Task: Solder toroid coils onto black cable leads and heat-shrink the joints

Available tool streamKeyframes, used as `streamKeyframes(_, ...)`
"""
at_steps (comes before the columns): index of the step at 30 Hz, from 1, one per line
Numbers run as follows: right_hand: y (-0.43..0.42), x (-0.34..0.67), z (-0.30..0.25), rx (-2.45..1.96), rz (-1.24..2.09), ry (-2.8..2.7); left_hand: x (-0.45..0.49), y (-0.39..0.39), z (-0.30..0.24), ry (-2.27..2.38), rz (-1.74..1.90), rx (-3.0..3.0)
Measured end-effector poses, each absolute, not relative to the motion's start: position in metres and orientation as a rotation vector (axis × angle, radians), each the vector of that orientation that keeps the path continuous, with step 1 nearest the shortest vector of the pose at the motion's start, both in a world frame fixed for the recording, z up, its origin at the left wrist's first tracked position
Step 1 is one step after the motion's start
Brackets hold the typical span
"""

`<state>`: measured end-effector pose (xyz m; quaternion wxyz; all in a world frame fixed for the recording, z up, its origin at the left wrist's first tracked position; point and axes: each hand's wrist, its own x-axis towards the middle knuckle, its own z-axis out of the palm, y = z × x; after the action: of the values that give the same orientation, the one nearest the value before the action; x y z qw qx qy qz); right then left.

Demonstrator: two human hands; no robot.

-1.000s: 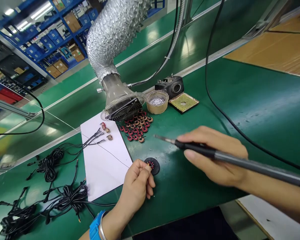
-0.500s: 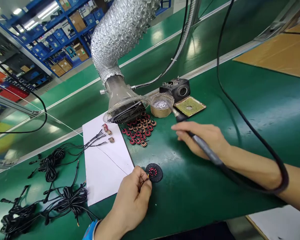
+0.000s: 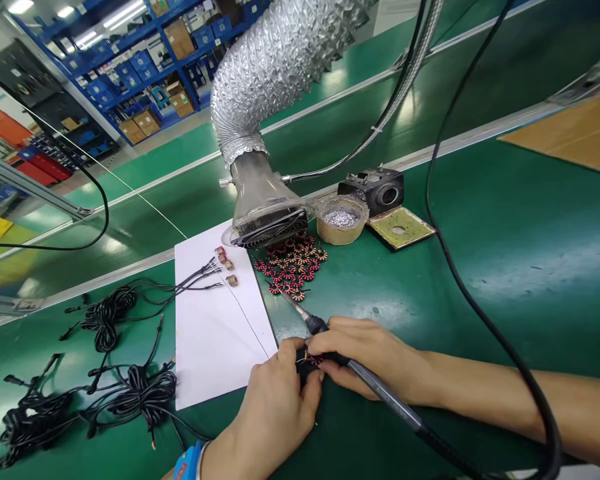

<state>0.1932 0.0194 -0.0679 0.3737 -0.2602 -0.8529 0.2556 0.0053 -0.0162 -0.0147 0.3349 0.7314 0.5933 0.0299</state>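
My right hand (image 3: pixel 367 357) is wrapped round a soldering iron (image 3: pixel 387 390), whose metal tip points up and left toward the heap of coils. The fingertips of that hand also reach a small red-and-black ring coil (image 3: pixel 314 358) and partly cover it. Beneath the coil, a black round pad (image 3: pixel 304 367) is mostly hidden by my fingers. From the left, my left hand (image 3: pixel 277 403) pinches thin wire ends beside the coil; a yellow strand shows at the fingertips. Several wound ring coils (image 3: pixel 293 267) lie heaped just beyond my hands.
A fume extractor hood (image 3: pixel 267 217) hangs over the coil heap. Behind it stand a round pot of silvery bits (image 3: pixel 343 217), a black iron holder (image 3: pixel 377 190) and a yellow-green sponge tray (image 3: pixel 403 229). Bundled black cables (image 3: pixel 140 393) and white paper (image 3: pixel 215 353) lie left. The iron's cord loops at right.
My right hand has brought the soldering iron from the silvery pot down and left to the coil. Its fingers now touch the coil beside my left hand. The view has shifted slightly.
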Motion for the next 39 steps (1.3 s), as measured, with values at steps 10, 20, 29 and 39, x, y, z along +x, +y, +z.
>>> streamKeyframes(10,0.016,0.195,-0.057,-0.739,0.598,-2.027,-0.002,-0.014,-0.009,1.402,0.309,1.693)
streamKeyframes(20,0.012,0.184,-0.041,-0.761,1.573,-1.555,-0.012,-0.015,-0.003,1.253,0.654,1.395)
streamKeyframes(29,0.011,0.190,-0.040,-0.875,1.263,-1.819,-0.013,-0.015,-0.004,1.252,0.680,1.824)
streamKeyframes(39,0.014,0.197,-0.033,-0.734,0.983,-2.102,-0.012,-0.013,-0.003,1.165,0.636,1.934)
